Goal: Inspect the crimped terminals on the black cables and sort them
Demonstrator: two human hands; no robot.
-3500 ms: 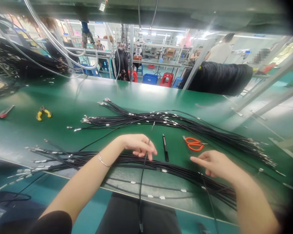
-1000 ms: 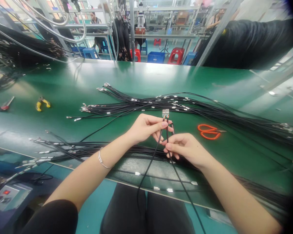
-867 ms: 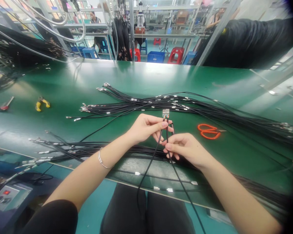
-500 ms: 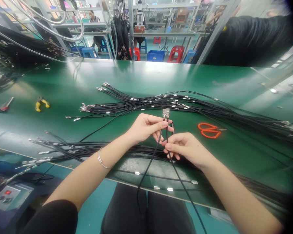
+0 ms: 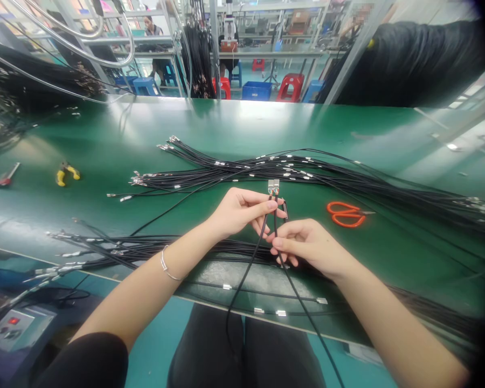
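My left hand (image 5: 246,210) pinches two black cables (image 5: 247,275) side by side, just below their silver connectors (image 5: 274,186). Coloured wires show between the connectors and the black jackets. Close below, my right hand (image 5: 297,240) has its thumb and fingertips closed on the right-hand one of these cables. A small dark piece (image 5: 285,209) sticks out by the left fingertips; I cannot make out what it is. Both cables hang down over the table's front edge towards my lap. Behind the hands lies a long bundle of black cables (image 5: 242,173) with silver ends.
Orange-handled scissors (image 5: 345,214) lie right of my hands on the green table (image 5: 226,121). Yellow-handled pliers (image 5: 67,174) and a red-handled tool (image 5: 4,178) are at the left. A second cable bundle (image 5: 153,248) runs under my left forearm. Cable hanks (image 5: 420,64) hang at the back right.
Both hands keep the same grip on the cables. The view has shifted very slightly; nothing else has visibly moved.
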